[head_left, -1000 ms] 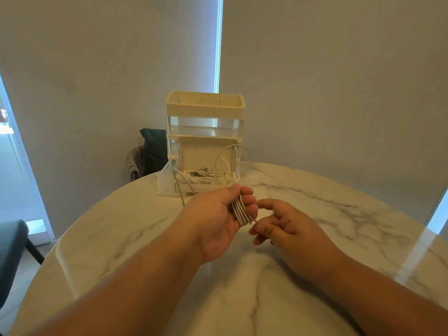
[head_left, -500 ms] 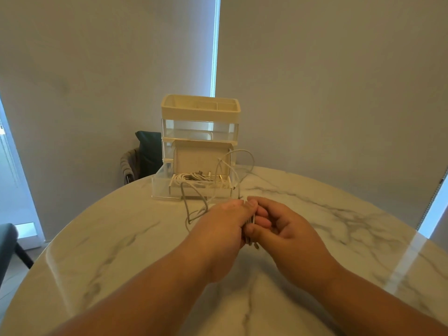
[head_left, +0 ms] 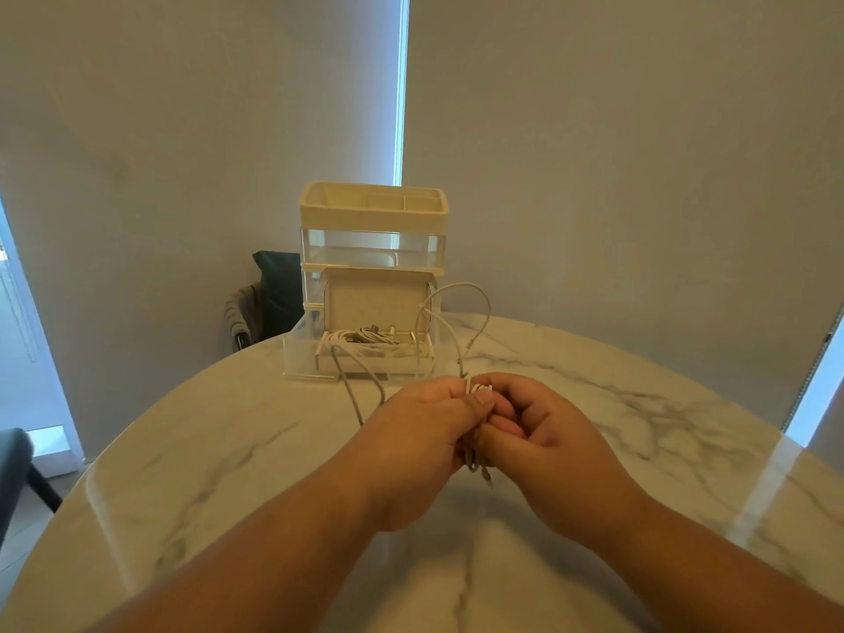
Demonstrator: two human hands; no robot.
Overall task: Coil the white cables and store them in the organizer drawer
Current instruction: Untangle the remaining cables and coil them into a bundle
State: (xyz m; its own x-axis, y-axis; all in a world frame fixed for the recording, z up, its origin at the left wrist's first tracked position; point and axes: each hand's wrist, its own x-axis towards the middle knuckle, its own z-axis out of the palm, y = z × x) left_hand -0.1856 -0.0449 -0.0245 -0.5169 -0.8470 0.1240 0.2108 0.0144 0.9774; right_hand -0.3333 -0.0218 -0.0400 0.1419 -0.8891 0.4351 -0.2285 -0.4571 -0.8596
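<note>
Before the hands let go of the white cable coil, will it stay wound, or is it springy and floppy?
Likely springy: the free length of the white cable arches by itself above the open drawer, so the coil may loosen once the left hand and right hand release it. Probably light and limp too: its end dangles below the hands.
</note>
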